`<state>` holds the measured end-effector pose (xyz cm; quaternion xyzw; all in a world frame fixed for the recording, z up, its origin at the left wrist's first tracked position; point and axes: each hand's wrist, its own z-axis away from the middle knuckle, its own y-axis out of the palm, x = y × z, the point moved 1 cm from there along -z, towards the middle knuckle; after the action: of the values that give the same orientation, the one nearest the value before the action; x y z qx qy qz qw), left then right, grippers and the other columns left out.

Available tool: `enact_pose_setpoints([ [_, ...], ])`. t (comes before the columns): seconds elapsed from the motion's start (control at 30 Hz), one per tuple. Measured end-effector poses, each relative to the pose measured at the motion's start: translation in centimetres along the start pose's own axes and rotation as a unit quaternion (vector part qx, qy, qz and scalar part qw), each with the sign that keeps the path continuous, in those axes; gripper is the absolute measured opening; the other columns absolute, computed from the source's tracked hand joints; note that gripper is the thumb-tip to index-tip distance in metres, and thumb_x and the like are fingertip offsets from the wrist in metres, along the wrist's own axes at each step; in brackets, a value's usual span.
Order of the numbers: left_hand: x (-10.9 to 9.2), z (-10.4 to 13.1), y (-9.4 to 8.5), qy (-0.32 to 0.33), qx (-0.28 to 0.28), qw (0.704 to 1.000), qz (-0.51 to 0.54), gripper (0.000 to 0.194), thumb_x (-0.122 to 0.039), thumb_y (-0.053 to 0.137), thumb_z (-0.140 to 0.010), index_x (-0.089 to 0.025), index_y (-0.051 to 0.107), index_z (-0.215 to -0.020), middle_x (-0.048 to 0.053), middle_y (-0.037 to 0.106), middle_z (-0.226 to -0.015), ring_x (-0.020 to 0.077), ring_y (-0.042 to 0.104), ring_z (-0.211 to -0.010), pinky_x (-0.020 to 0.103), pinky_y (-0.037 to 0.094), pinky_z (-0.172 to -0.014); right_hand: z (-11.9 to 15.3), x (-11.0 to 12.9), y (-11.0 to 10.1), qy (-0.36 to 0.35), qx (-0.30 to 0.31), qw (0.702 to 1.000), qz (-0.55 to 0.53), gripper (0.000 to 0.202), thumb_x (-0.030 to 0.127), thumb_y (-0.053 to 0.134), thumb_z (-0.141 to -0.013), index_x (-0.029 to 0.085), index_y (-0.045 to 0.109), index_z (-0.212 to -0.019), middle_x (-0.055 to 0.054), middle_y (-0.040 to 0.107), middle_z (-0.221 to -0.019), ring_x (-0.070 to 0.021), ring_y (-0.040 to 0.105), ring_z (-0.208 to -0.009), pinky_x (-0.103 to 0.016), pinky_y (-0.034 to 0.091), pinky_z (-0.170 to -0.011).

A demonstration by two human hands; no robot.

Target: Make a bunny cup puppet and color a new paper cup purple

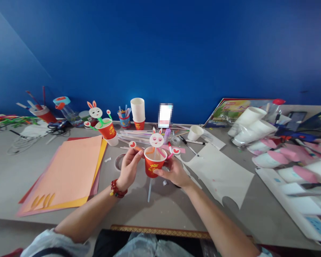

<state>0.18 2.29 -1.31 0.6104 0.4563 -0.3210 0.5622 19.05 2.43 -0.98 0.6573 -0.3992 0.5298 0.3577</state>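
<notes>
A red paper cup (150, 169) is held upright above the table, with a white bunny face (157, 140) over its rim and a clear straw (149, 191) sticking out below. Around the cup's right side wraps my right hand (175, 172), its thumb on the front. My left hand (131, 165) pinches the orange arm (141, 148) at the cup's left rim, beside a round heart piece (133, 144). Another heart piece (176, 151) on a pink arm sticks out to the right, above my right hand.
A similar bunny cup (108, 130) stands at the back left, behind stacked coloured paper (69, 164). Cut white paper (222, 173) lies right. Further back are straws (136, 136), a white cup (195, 132) and a phone (165, 115); wrapped cups (253, 130) lie far right.
</notes>
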Motion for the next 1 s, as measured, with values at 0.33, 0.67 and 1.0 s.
enact_pose_setpoints([
  [0.33,-0.11,-0.17,0.05,0.031,0.026,0.999,-0.027,0.021,-0.037,0.075,-0.084,-0.019,0.069,-0.090,0.004,0.068,-0.087,0.0151,0.061,-0.082,0.026,0.050,-0.079,-0.09,-0.88,-0.28,0.007,-0.017,1.000,-0.024,0.056,0.033,0.087,-0.072,0.023,0.063,-0.122,-0.009,0.072,-0.116,-0.0270,0.070,-0.102,-0.043,0.056,-0.092],
  [0.67,-0.64,0.07,0.45,-0.002,0.022,1.000,0.013,0.023,-0.034,0.074,-0.085,-0.018,0.059,-0.078,-0.001,0.057,-0.075,0.0107,0.050,-0.070,0.021,0.044,-0.069,-0.13,-0.37,0.00,0.009,-0.010,1.000,-0.015,0.064,0.034,0.088,-0.071,0.022,0.062,-0.128,-0.012,0.070,-0.124,-0.0297,0.068,-0.110,-0.042,0.058,-0.092],
  [1.0,-0.15,0.06,0.05,0.015,0.068,0.996,0.050,0.024,-0.027,0.070,-0.081,-0.020,0.071,-0.103,0.006,0.067,-0.108,0.0215,0.061,-0.104,0.032,0.047,-0.094,0.08,-0.18,0.26,-0.017,0.019,0.999,-0.035,0.068,0.031,0.087,-0.072,0.026,0.058,-0.133,-0.010,0.068,-0.128,-0.0296,0.065,-0.118,-0.041,0.057,-0.094],
])
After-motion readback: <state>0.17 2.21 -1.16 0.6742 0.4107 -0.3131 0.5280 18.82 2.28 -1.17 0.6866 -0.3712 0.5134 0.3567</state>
